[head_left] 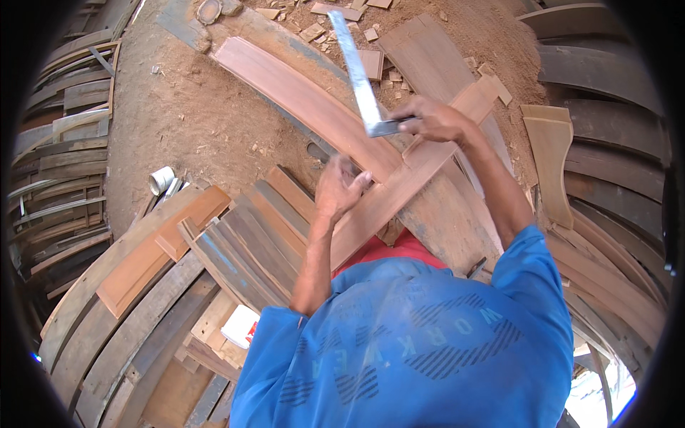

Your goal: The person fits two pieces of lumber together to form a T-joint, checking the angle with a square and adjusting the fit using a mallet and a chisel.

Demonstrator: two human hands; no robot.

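Note:
In my right hand [432,120] is a carpenter's square, held by its dark stock. The square's metal blade [354,68] points up and away, slightly smeared by motion, above the boards. My left hand [340,187] grips the edge of a reddish wooden board, thumb stretched out and fingers curled down, partly hidden. That long board [303,100] runs from the far left toward me. A second board [392,196] crosses its near end at an angle, passing below my right hand and down to my lap.
A worn plank [453,203] lies under the crossing boards. Wide panels [424,57] and offcuts [312,32] rest on sawdust at the far side. Stacked boards [246,242] stand at my left, beside a white cup [162,180]. Timber lines the right, near a curved piece [548,160].

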